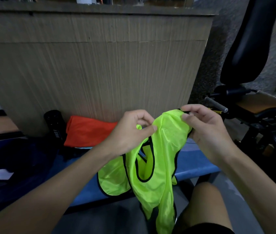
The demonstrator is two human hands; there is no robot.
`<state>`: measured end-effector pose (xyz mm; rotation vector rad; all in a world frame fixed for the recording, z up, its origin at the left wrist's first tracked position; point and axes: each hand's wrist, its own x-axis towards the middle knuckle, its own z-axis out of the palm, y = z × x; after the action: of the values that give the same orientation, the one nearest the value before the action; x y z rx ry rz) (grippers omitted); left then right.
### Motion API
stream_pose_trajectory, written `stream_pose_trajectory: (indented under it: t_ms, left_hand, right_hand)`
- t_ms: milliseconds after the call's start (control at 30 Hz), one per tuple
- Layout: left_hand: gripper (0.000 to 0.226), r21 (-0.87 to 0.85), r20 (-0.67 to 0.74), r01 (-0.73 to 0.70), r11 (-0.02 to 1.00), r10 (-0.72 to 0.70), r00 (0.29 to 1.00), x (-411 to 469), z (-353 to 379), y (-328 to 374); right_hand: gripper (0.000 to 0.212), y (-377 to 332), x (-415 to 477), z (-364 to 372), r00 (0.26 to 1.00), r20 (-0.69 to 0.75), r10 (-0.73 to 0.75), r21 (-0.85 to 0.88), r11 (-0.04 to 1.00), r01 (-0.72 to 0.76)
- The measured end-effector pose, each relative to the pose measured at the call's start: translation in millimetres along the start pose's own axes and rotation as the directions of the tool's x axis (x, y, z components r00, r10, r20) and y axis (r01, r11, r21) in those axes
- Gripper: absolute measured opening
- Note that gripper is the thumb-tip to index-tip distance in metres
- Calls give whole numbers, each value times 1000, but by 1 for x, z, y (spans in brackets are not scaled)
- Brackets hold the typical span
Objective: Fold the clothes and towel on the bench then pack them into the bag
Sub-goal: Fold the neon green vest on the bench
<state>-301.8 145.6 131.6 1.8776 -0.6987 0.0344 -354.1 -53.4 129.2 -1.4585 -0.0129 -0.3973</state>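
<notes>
Over the blue tabletop, pinching the neon-green vest near its top with the left hand and the right hand, letting it hang past the front edge, in front of an orange garment.

Both bare arms reach forward from the lower corners, the left forearm rising to the right and the right forearm rising to the left. The hands meet near the middle, raised and close together. The left hand, back up, pinches the green vest between thumb and curled forefinger. The right hand grips its top edge, fingers curled over and thumb pressed on the cloth. A bare knee shows below.
</notes>
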Motion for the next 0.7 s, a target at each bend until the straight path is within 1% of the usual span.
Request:
stream_pose_trajectory:
  t_ms: [33, 100, 133, 167, 200, 267, 333, 367, 400, 467, 567, 633, 700]
  left_hand:
    - [6, 11, 7, -26, 1000, 25, 1000, 1, -1, 3]
    - [11, 39, 36, -78, 996, 77, 996, 1, -1, 10]
    - [14, 54, 52, -99, 994, 96, 994, 2, -1, 13]
    - [17, 67, 68, -110, 992, 106, 992, 2, 0, 15]
    - [20, 77, 79, -115, 990, 109, 991, 2, 0, 16]
    - [24, 85, 86, -91, 992, 84, 993, 2, 0, 16]
    - [28, 90, 67, -51, 995, 45, 997, 1, -2, 15]
    - [28, 97, 53, -34, 995, 29, 998, 0, -4, 13]
    - [25, 103, 40, -18, 994, 14, 999, 0, -6, 12]
    - [14, 104, 12, 6, 995, -7, 1000, -1, -10, 10]
    - [14, 98, -36, 41, 994, -38, 999, -1, -16, 5]
    - [17, 42, -7, 78, 996, -78, 997, -1, -17, 4]
    - [19, 2, 41, 114, 993, -114, 993, -1, -15, 3]
  right_hand:
    - [15, 0, 2, -4, 999, 23, 22, -69, 997, -20]
    - [35, -1, 5, -10, 992, 94, 84, -173, 983, -67]
    - [47, -2, 6, -12, 984, 141, 106, -198, 977, -76]
    - [52, -3, 5, -13, 976, 185, 119, -211, 974, -78]
    - [50, -3, 6, -13, 968, 218, 123, -212, 974, -76]
    - [28, -6, 5, -11, 966, 242, 90, -195, 980, -43]
    - [9, -5, 6, -11, 983, 182, 25, -152, 988, 3]
    - [6, -5, 6, -13, 991, 137, 5, -123, 992, 12]
    - [4, -4, 7, -15, 995, 96, -13, -105, 994, 23]
    - [12, -6, 6, -19, 998, 50, -47, -116, 992, 52]
    - [20, -7, 6, -24, 996, 45, -75, -182, 980, 82]
    - [22, -6, 7, -26, 993, 66, -97, -281, 953, 112]
    - [11, -5, 9, -24, 985, 96, -145, -398, 901, 172]
